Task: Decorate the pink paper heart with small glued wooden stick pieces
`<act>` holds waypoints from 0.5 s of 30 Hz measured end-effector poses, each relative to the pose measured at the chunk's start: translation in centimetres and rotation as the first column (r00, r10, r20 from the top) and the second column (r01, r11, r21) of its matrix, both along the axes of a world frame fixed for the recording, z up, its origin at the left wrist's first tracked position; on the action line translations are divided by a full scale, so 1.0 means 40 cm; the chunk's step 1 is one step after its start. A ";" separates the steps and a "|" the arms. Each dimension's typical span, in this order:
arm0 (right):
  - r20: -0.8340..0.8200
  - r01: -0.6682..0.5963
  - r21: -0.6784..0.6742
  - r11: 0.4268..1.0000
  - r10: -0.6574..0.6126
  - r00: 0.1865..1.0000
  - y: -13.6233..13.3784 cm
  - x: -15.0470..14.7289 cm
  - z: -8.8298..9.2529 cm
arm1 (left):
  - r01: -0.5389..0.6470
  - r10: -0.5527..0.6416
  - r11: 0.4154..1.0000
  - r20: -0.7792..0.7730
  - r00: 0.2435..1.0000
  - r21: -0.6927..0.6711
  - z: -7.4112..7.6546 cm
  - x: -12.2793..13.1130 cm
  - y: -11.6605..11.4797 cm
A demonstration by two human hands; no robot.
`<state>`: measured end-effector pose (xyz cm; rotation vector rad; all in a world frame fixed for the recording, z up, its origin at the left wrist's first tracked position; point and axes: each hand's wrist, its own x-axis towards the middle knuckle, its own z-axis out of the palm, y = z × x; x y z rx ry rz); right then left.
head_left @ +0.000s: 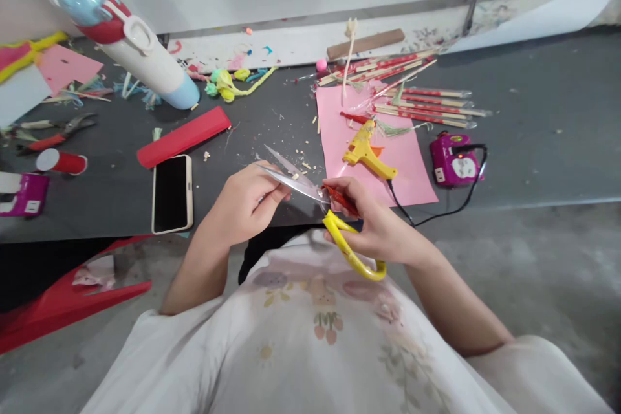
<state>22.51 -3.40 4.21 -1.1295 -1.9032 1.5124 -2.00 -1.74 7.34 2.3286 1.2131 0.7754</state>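
Note:
My right hand [373, 223] is closed around the scissors [342, 242], which have yellow handle loops and long silver blades spread apart, pointing to the upper left. A shiny red piece [343, 199] shows among the fingers of that hand; I cannot tell its kind. Close to the blades, my left hand [250, 197] has its thumb and fingers pinched together. Whatever it pinches is hidden by the blade and fingers. Small pale cut bits [306, 167] lie on the dark table just beyond the blades.
On pink paper [412, 178] rests a yellow glue gun [366, 150], its cord reaching a purple power box [453, 162]. Wrapped red-and-wood sticks [431, 103] lie behind. At left are a phone [172, 194], red strip [187, 134], bottle [145, 61], thread spool [63, 162] and pliers [58, 132].

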 end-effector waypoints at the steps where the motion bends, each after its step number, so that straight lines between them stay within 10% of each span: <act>1: -0.006 -0.002 0.001 1.000 0.002 1.000 -0.001 0.001 -0.002 | 0.001 -0.001 1.000 -0.007 1.000 -0.021 0.001 -0.001 0.001; 15: -0.092 0.085 -0.124 0.989 -0.097 0.991 -0.010 -0.018 -0.056 | -0.101 0.093 0.992 -0.102 0.990 -0.080 -0.020 -0.003 0.004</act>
